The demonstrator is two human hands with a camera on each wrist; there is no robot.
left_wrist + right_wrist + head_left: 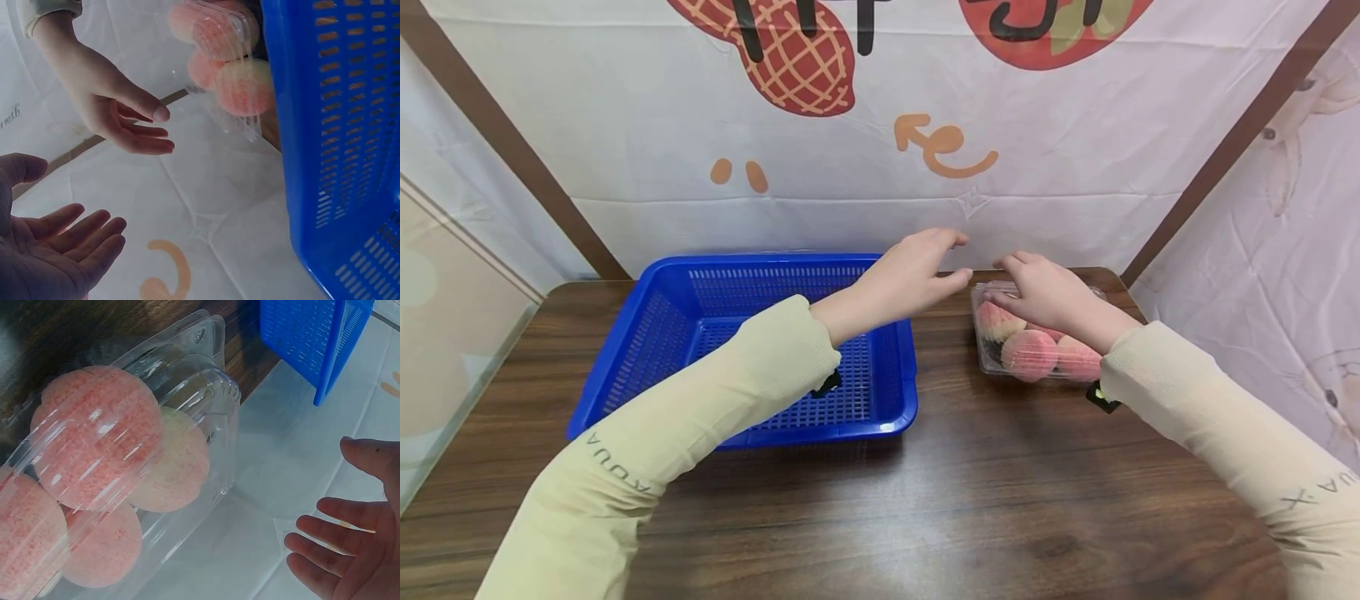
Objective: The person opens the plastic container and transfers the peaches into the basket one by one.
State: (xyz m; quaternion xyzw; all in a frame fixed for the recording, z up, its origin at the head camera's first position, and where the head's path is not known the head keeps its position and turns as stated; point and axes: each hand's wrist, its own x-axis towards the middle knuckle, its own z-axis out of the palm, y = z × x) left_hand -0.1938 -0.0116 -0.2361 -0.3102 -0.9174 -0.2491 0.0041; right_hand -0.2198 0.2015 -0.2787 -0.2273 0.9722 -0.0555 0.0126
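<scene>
My left hand (913,275) hovers above the right rim of a blue plastic basket (904,379), its fingers relaxed and holding nothing. Over a clear plastic clamshell box (215,434), my right hand (1048,287) hangs with loosely bent fingers, also holding nothing. Several pink and pale-yellow peaches (97,437) lie inside the box, and its lid looks closed. In the right wrist view the fingers (331,540) are spread apart from the box. The left wrist view shows both hands facing each other with a gap between them. The basket's slotted floor shows no contents in its visible part.
A brown wood-grain table (940,500) carries the basket on the left and the box at the back right. Directly behind them hangs a white printed cloth (850,167), with another printed sheet (1262,275) to the right.
</scene>
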